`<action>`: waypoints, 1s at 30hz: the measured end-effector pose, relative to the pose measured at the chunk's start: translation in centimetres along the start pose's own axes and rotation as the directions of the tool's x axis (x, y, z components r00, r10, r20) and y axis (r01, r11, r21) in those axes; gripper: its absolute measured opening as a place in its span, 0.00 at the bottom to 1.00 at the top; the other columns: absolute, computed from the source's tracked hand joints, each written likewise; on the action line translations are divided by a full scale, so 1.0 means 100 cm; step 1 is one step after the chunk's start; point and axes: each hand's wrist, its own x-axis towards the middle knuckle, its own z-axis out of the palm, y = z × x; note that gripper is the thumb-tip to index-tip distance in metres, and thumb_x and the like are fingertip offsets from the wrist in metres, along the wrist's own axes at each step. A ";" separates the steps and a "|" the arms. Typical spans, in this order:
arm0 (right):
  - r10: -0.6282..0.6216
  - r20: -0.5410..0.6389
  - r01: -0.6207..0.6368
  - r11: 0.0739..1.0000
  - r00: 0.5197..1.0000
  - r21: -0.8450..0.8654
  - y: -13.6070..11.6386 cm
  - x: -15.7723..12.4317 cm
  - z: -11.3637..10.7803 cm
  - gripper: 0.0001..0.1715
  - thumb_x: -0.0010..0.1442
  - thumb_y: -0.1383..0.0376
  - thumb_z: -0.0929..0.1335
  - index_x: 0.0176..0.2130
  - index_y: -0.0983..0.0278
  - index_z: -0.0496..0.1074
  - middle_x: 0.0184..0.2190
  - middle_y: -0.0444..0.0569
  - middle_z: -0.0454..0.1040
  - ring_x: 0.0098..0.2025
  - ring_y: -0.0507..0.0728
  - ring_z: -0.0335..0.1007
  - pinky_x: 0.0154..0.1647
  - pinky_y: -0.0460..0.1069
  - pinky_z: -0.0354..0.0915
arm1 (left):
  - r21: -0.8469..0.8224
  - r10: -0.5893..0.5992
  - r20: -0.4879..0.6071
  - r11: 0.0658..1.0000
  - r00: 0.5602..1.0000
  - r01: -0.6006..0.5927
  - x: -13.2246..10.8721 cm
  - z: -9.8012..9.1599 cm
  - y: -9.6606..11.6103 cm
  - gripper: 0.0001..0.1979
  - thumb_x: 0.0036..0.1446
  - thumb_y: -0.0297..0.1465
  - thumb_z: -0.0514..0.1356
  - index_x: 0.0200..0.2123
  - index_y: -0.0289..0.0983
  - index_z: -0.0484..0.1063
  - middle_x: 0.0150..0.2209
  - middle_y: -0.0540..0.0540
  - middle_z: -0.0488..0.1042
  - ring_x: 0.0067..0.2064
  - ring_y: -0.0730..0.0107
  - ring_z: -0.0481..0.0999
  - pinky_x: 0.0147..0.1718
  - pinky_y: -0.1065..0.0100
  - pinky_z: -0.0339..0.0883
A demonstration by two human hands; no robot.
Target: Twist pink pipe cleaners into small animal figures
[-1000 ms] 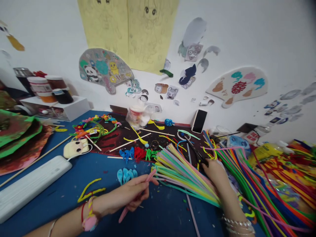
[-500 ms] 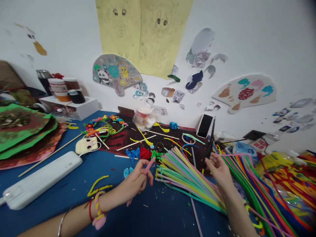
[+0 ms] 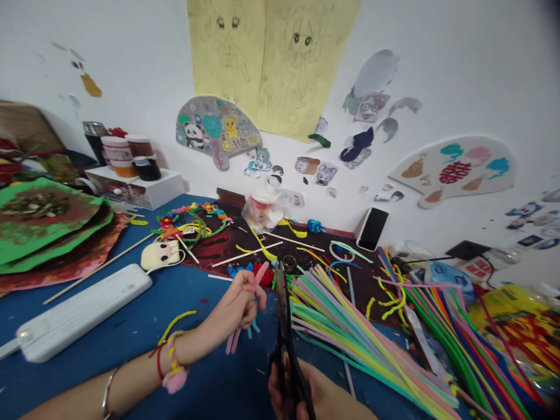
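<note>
My left hand [image 3: 238, 304] is closed around folded pink pipe cleaners [image 3: 261, 273]; their upper ends stick up past the fingertips and the lower ends hang below the palm. At the lower middle, my right hand [image 3: 317, 388] grips black-handled scissors [image 3: 284, 318]. The blades point up and away, just right of the left hand and apart from the pink pieces. Whether the blades are parted is hard to make out. Right of the scissors lies a large bundle of pastel pipe cleaners [image 3: 350, 332]. Behind the left hand are red and blue fuzzy pieces [image 3: 240, 269], partly hidden.
A white power strip [image 3: 87, 309] lies at the left on the blue table [image 3: 210, 385]. Beyond it are a cream pouch [image 3: 161, 254] and a colourful braided ring [image 3: 192, 219]. A phone [image 3: 373, 229] leans on the wall. More bright pipe cleaners [image 3: 470, 332] fill the right side.
My right hand has brought the scissors from the right, beyond the pastel bundle, to beside my left hand. The left hand still holds the pink pieces. The view has shifted slightly.
</note>
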 end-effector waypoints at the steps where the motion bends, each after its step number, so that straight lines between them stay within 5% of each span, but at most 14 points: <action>1: 0.022 0.006 -0.022 1.000 1.000 0.005 0.001 0.000 0.000 0.40 0.33 0.49 0.76 0.40 0.65 0.63 0.32 0.44 0.64 0.30 0.47 0.61 0.31 0.42 0.57 | -0.006 -0.006 -0.015 1.000 1.000 0.006 0.000 0.000 0.002 0.05 0.61 0.34 0.46 0.34 0.42 0.49 0.26 0.56 0.67 0.12 0.86 0.50 0.10 0.82 0.46; 5: 0.074 0.034 -0.076 0.996 0.997 0.048 0.007 0.010 -0.003 0.36 0.35 0.46 0.74 0.36 0.64 0.62 0.31 0.44 0.63 0.30 0.49 0.61 0.31 0.44 0.57 | -0.004 -0.009 -0.062 1.000 0.998 0.009 0.000 0.002 0.012 0.05 0.60 0.34 0.47 0.34 0.41 0.50 0.27 0.55 0.67 0.13 0.86 0.51 0.11 0.81 0.45; 8: 0.113 0.174 -0.139 0.981 0.978 0.139 0.013 0.021 -0.006 0.32 0.44 0.38 0.65 0.28 0.62 0.58 0.23 0.41 0.59 0.24 0.49 0.59 0.25 0.44 0.56 | -0.007 -0.029 -0.075 1.000 0.997 0.029 0.000 0.004 0.017 0.06 0.59 0.34 0.48 0.32 0.39 0.52 0.24 0.56 0.66 0.13 0.86 0.50 0.12 0.80 0.45; 14: -0.013 0.199 0.026 0.998 0.980 -0.063 0.005 0.008 -0.003 0.38 0.42 0.37 0.66 0.38 0.65 0.62 0.32 0.46 0.60 0.33 0.51 0.58 0.34 0.46 0.55 | -0.025 -0.095 -0.120 0.995 0.988 0.093 -0.002 0.006 0.019 0.03 0.57 0.30 0.47 0.30 0.39 0.54 0.14 0.61 0.55 0.13 0.84 0.47 0.13 0.79 0.43; 20: -0.027 0.240 0.031 0.999 0.970 -0.013 0.020 0.014 -0.012 0.34 0.47 0.39 0.65 0.38 0.64 0.57 0.32 0.45 0.59 0.31 0.50 0.60 0.34 0.47 0.57 | -0.036 -0.092 -0.095 0.995 0.991 0.089 -0.002 0.007 0.020 0.03 0.55 0.30 0.47 0.30 0.39 0.53 0.18 0.58 0.61 0.13 0.84 0.48 0.14 0.78 0.42; 26: -0.106 0.198 0.093 0.993 0.974 0.076 0.024 0.019 -0.011 0.34 0.47 0.38 0.63 0.36 0.64 0.56 0.31 0.45 0.59 0.29 0.49 0.61 0.32 0.47 0.60 | 0.170 -0.042 0.015 0.985 0.999 0.039 -0.005 0.003 0.012 0.02 0.57 0.29 0.46 0.32 0.39 0.54 0.21 0.57 0.60 0.17 0.81 0.50 0.16 0.77 0.44; 30: -0.189 0.106 0.169 0.971 0.976 0.170 0.015 0.018 -0.001 0.37 0.45 0.34 0.61 0.35 0.64 0.56 0.31 0.45 0.59 0.28 0.50 0.61 0.28 0.47 0.62 | 0.480 -0.007 0.100 0.876 0.995 -0.042 -0.016 0.006 0.017 0.05 0.60 0.32 0.47 0.34 0.38 0.60 0.23 0.55 0.58 0.24 0.77 0.55 0.22 0.74 0.50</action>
